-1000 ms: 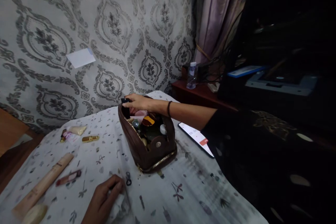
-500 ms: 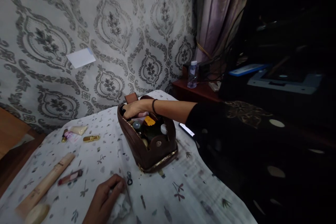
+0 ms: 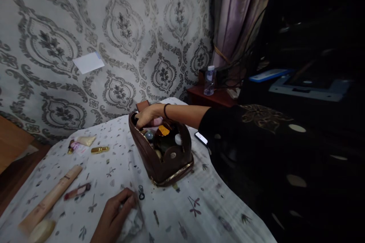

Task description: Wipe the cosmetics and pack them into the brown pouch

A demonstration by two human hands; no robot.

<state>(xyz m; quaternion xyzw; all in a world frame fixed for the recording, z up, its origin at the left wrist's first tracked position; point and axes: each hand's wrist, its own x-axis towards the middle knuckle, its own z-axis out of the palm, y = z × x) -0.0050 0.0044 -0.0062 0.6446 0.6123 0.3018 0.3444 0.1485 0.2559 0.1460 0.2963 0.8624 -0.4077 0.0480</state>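
A brown leather cosmetic bag (image 3: pixel 148 161) stands unzipped on the patterned sheet (image 3: pixel 159 212). My right hand (image 3: pixel 147 116) reaches into its far left end; the fingertips are hidden inside, so what they touch cannot be seen. Small items fill the bag, among them an orange-yellow piece (image 3: pixel 163 130), a round white lid (image 3: pixel 178 139) and a clear round-topped container (image 3: pixel 149 135). Near the front, my left hand (image 3: pixel 121 207) rests with fingers curled on a crumpled white tissue (image 3: pixel 132 222).
To the left lie a gold lipstick tube (image 3: pixel 99 150), a cream-coloured tube (image 3: pixel 86 141), a lip gloss tube (image 3: pixel 76 191), a long beige box (image 3: pixel 51 201) and a round cream-coloured piece (image 3: pixel 42 231). A phone (image 3: pixel 201 138) lies right of the bag. A bottle (image 3: pixel 209 81) stands on the red-brown table (image 3: pixel 196 93).
My right hand and forearm have shifted slightly upward at the bag's far end. More of the orange-yellow piece and the phone's surroundings shows. My left hand stays in place.
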